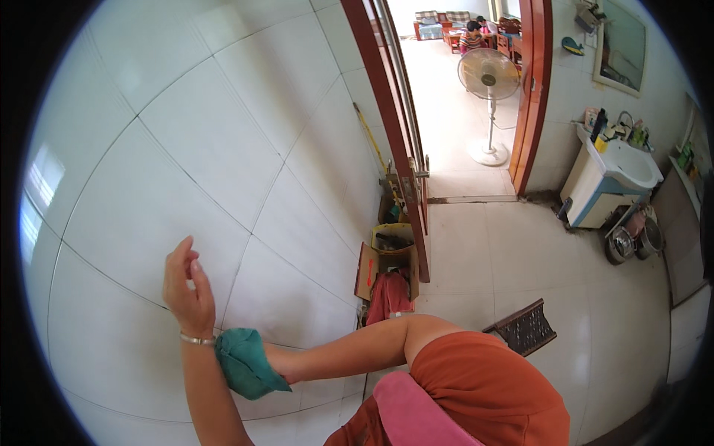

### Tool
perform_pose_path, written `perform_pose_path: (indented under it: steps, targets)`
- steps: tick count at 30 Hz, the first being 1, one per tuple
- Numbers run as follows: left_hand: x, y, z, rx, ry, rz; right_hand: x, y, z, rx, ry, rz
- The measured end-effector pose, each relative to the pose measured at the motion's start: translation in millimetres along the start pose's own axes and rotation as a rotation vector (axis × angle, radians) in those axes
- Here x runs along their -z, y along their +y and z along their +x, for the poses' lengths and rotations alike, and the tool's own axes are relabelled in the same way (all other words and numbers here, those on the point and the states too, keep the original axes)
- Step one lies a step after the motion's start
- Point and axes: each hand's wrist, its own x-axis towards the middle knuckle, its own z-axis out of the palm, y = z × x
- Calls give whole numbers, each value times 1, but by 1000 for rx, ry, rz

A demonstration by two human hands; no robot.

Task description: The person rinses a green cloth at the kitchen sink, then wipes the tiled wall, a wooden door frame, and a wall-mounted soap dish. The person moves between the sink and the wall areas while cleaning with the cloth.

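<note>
A crumpled green cloth covers most of my right hand, which grips it beside my left wrist. Whether the cloth touches the wrist or the wall behind cannot be told. My left hand is raised in front of the white tiled wall, fingers bent and thumb apart, holding nothing. A metal bracelet circles the left wrist. My right arm reaches across from an orange sleeve.
Along the wall's foot stand a cardboard box with red cloth and a yellow-rimmed container. Beyond the open door are a pedestal fan and two people. A dark slatted rack lies on the floor; a washbasin stands right.
</note>
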Motion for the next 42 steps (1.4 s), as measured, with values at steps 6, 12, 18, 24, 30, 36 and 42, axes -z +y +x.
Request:
perform_pose_path:
  steps: [6,12,18,24,30,36,42]
  targets:
    - [96,13,-74,343,249,-9,-36,-106,43,232,167,18]
    - [185,19,-190,636,344,315,-81,-214,202,1008,-276,-161]
    - [187,57,-278,869,470,198,-145,-236,290,1512,161,-1289]
    - [175,93,-360,1147,467,2,-241,-66,283,1873,-314,-1761]
    - [161,80,-366,1197,468,-141,-239,33,268,1827,-1157,-1810]
    - [148,60,-383,1209,528,-266,-333,-12,265,1355,-975,-2122]
    - [143,67,-365,1183,587,-253,-387,-106,301,1733,-473,-2104]
